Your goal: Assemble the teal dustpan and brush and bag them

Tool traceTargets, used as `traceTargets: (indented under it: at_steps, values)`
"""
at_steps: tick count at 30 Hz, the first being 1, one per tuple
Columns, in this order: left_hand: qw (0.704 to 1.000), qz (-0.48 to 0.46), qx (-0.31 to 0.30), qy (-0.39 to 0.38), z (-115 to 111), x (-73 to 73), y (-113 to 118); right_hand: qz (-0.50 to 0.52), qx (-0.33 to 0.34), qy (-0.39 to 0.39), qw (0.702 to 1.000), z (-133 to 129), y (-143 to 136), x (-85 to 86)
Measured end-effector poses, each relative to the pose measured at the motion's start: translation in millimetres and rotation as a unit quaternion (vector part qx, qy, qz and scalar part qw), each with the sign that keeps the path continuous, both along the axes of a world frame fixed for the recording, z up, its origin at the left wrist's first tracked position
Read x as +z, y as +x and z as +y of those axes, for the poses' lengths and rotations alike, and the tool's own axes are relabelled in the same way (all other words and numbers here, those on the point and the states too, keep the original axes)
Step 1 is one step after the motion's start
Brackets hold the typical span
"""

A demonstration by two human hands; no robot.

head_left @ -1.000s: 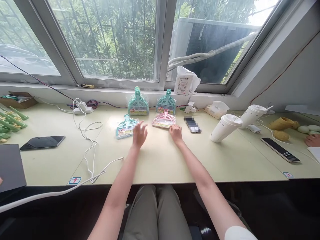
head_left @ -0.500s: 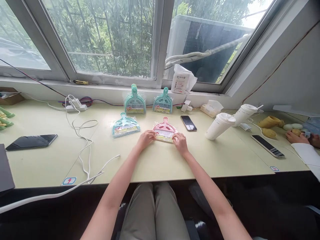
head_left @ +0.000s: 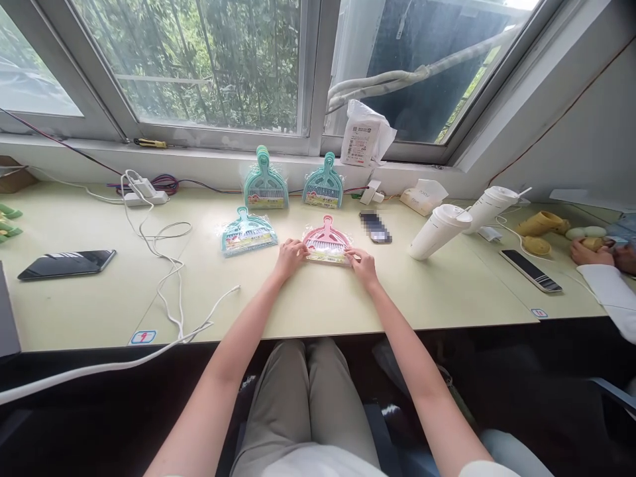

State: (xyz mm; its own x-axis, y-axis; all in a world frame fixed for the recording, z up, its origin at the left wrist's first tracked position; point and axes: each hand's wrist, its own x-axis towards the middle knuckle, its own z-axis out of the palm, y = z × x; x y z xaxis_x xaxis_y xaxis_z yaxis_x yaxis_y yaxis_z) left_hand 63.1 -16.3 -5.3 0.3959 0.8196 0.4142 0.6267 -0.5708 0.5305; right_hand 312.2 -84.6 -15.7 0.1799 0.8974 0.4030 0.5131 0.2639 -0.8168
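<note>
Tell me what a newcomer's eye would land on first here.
Probably the pink plastic mini dustpan-and-brush set in clear wrap at the middle of the pale green desk, with the left hand and right hand on its two near corners. Next, three teal wrapped dustpan sets: one flat to its left, two propped against the window sill.

Bright daylight comes in from the window (head_left: 209,66) at the top. The picture is sharp, but the edges bend. One phone (head_left: 375,226) is blurred.
</note>
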Motion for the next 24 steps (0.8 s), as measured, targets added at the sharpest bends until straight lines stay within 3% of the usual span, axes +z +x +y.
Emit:
traceTargets:
  at_steps: [3, 8, 13, 17, 24]
  values:
    - [1.0, -0.026, 0.007, -0.001, 6.0, -5.2, 3.1, -0.011, -0.013, 0.009, 1.0, -0.1, -2.3, 3.0]
    - [0.994, -0.084, -0.048, -0.055, 19.4, -7.3, 1.3, -0.023, -0.03, 0.013, 0.999, 2.1, -2.6, 2.0]
    - [0.999, -0.028, -0.028, -0.016, 19.3, 0.4, 9.5, -0.022, -0.083, 0.016, 0.996, 5.1, 1.1, -0.7]
    - [1.0, 0.02, -0.006, -0.016, 11.2, 6.2, 16.8, -0.035, -0.078, 0.007, 0.996, 7.8, 4.2, -0.3]
    - [0.998, 0.049, 0.014, -0.026, 8.7, 1.3, 14.1, -0.026, -0.095, 0.004, 0.995, 6.4, 5.2, -0.4]
